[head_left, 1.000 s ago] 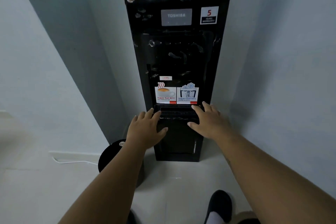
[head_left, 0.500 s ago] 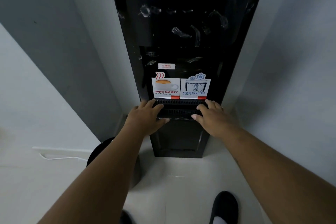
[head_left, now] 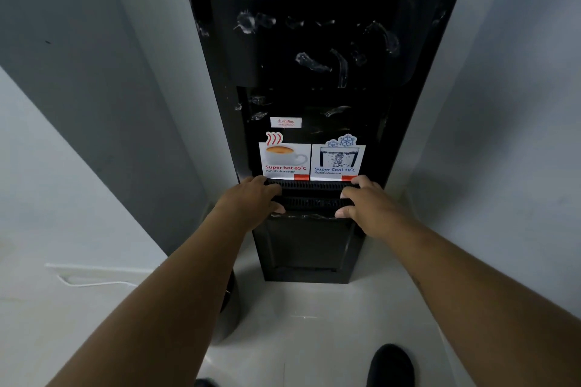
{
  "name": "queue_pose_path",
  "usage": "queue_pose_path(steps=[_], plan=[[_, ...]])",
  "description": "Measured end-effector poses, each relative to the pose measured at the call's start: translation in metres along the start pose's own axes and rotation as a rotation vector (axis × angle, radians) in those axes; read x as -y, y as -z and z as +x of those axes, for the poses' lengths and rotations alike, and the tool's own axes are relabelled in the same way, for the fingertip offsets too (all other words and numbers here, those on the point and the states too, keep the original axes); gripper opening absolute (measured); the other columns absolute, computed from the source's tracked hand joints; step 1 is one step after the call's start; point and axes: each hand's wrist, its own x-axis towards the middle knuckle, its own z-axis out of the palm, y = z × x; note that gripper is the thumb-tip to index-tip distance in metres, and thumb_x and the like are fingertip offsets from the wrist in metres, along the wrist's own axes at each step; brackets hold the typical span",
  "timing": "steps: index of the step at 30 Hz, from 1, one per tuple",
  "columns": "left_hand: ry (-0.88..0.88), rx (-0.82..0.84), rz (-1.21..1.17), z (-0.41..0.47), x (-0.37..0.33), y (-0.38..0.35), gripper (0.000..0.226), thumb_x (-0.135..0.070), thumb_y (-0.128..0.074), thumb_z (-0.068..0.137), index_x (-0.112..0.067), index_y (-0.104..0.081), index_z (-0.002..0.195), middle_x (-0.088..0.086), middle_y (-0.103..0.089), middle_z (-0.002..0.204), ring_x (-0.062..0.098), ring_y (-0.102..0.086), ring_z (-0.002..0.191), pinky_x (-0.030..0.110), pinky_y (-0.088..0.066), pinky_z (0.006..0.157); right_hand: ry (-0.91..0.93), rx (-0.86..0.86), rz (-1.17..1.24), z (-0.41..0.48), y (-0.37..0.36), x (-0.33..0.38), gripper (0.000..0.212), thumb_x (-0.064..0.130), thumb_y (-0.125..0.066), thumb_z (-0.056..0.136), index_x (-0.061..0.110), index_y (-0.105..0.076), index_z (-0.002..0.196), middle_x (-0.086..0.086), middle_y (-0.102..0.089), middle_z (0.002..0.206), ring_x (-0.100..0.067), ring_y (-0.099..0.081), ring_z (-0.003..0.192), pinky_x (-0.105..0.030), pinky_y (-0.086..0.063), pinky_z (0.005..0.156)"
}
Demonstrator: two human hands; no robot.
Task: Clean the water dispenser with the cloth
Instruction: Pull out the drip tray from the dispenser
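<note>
My left hand (head_left: 251, 201) and right hand (head_left: 367, 204) now clamp the drip tray (head_left: 311, 196) at centre frame; having closed in, I judge removal next.

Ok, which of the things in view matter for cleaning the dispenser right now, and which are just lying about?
Job:
water dispenser
drip tray, gripped by left hand and right hand
Cloth: not in view.

Lying about:
dark round bin beside the dispenser
white cable on the floor
stickers

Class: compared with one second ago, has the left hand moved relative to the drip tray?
Yes. The left hand has moved forward onto the left end of the drip tray and now grips it, just below the hot-water sticker.
</note>
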Motion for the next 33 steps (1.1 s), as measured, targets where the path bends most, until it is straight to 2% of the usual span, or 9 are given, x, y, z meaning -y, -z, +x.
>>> queue_pose_path(steps=[5, 14, 19, 24, 28, 33], plan=[[0.021, -0.045, -0.129, -0.01, 0.002, 0.023, 0.048, -0.045, -0.059, 0.094, -0.026, -0.053, 0.137, 0.006, -0.043, 0.142, 0.028, -0.04, 0.132, 0.047, -0.043, 0.104, 0.026, -0.055, 0.007, -0.007, 0.024, 0.009, 0.041, 0.031, -0.066, 0.09, 0.014, -0.058, 0.127, -0.003, -0.033, 0.144, -0.021, -0.032, 0.13, -0.031, -0.033, 0.097], [-0.003, -0.148, -0.101, -0.071, -0.021, 0.098, 0.045, -0.05, -0.06, 0.091, -0.028, -0.057, 0.13, 0.004, -0.052, 0.131, 0.027, -0.049, 0.123, 0.047, -0.047, 0.099, 0.065, -0.122, 0.007, -0.067, 0.099, 0.031, 0.044, 0.034, -0.068, 0.088, 0.018, -0.059, 0.128, 0.0, -0.036, 0.143, -0.021, -0.039, 0.125, -0.035, -0.037, 0.1], [-0.01, -0.189, -0.104, -0.11, -0.044, 0.16, 0.046, -0.051, -0.058, 0.092, -0.029, -0.056, 0.132, 0.004, -0.049, 0.136, 0.029, -0.049, 0.126, 0.048, -0.046, 0.101, 0.079, -0.159, -0.004, -0.101, 0.161, 0.043, 0.045, 0.033, -0.072, 0.086, 0.016, -0.06, 0.127, -0.003, -0.038, 0.142, -0.024, -0.041, 0.128, -0.033, -0.036, 0.1], [-0.065, -0.261, -0.06, -0.136, -0.061, 0.221, 0.044, -0.054, -0.054, 0.093, -0.029, -0.057, 0.129, 0.0, -0.055, 0.126, 0.022, -0.055, 0.112, 0.04, -0.049, 0.095, 0.115, -0.201, -0.048, -0.129, 0.229, 0.051, 0.045, 0.034, -0.073, 0.086, 0.015, -0.061, 0.125, -0.005, -0.046, 0.131, -0.024, -0.046, 0.121, -0.033, -0.039, 0.1], [-0.076, -0.327, -0.041, -0.144, -0.068, 0.265, 0.045, -0.057, -0.056, 0.091, -0.031, -0.058, 0.128, 0.0, -0.056, 0.126, 0.023, -0.054, 0.115, 0.043, -0.048, 0.098, 0.141, -0.28, -0.098, -0.136, 0.278, 0.059, 0.042, 0.035, -0.073, 0.085, 0.017, -0.064, 0.121, -0.007, -0.05, 0.124, -0.025, -0.05, 0.116, -0.034, -0.041, 0.099], [-0.107, -0.444, -0.035, -0.142, -0.075, 0.326, 0.041, -0.053, -0.055, 0.094, -0.03, -0.06, 0.128, 0.004, -0.058, 0.128, 0.024, -0.056, 0.113, 0.038, -0.046, 0.098, 0.177, -0.356, -0.189, -0.122, 0.344, 0.069, 0.038, 0.036, -0.072, 0.085, 0.017, -0.067, 0.117, -0.008, -0.054, 0.11, -0.027, -0.054, 0.108, -0.035, -0.043, 0.096]])
